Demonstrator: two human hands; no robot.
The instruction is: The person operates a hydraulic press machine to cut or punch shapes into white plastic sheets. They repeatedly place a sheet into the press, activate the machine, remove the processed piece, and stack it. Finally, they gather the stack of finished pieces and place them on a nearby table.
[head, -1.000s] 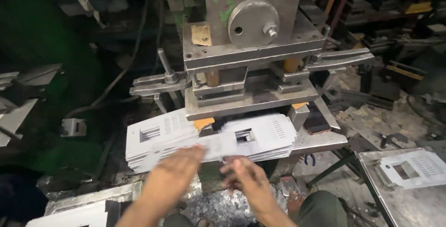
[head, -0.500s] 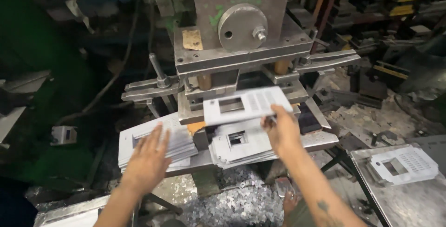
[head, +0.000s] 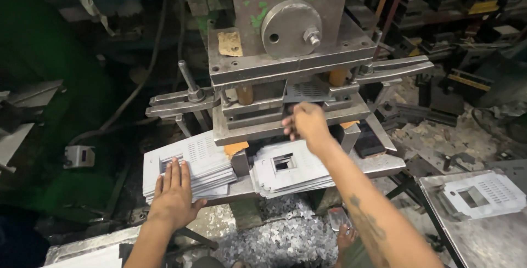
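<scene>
Left hand (head: 173, 194) flat, fingers spread on perforated sheet stack (head: 189, 164) left of press die (head: 285, 103); right hand (head: 307, 125) fingers pinch a sheet (head: 307, 89) in die.

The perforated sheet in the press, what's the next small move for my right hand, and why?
Probably nudge the perforated sheet fully into the die gap, then draw the right hand clear. The hand is at the front edge of the press die, with the sheet only partly visible inside. The left hand rests flat on the left stack of punched sheets.
</scene>
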